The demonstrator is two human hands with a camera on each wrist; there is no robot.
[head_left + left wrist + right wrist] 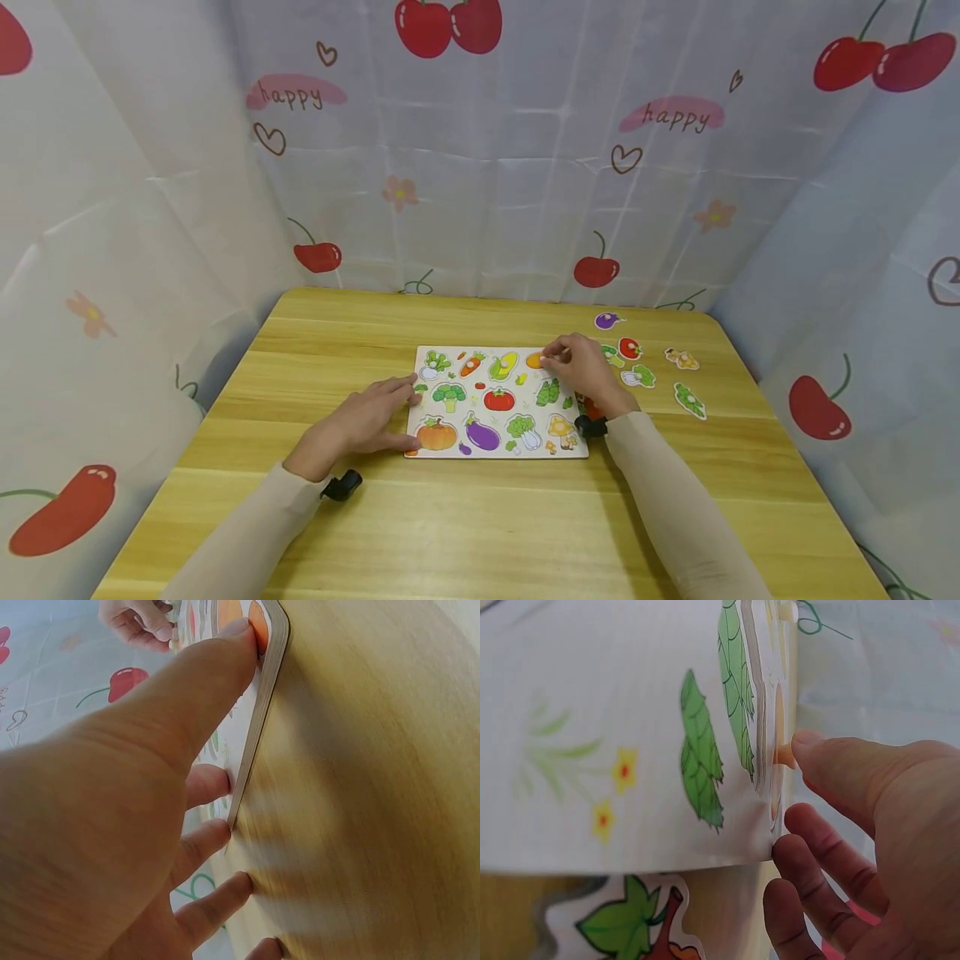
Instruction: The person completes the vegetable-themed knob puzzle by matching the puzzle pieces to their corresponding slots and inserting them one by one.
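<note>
A white wooden vegetable puzzle board (pixel 457 382) lies on the table. My left hand (pixel 369 417) rests at its left edge, fingers spread; in the left wrist view the thumb (pixel 202 671) presses the board's corner and other fingertips touch the edge or table. At the top right of the board, my right hand (pixel 585 367) pinches the knob (pixel 784 755) of an orange puzzle piece (pixel 534 360). The right wrist view shows the thumb on that knob; the index finger is hidden. Carrot (pixel 471 364) and corn (pixel 501 367) pieces sit in the top row.
Loose pieces lie right of the board: an eggplant (pixel 606 321), a tomato (pixel 630 348), a cabbage (pixel 639 376), mushrooms (pixel 682 359) and a pea pod (pixel 689 401). Another leafy piece (pixel 622 922) lies beside the board, partly under the right wrist. Cherry-print curtains (pixel 480 217) surround the table.
</note>
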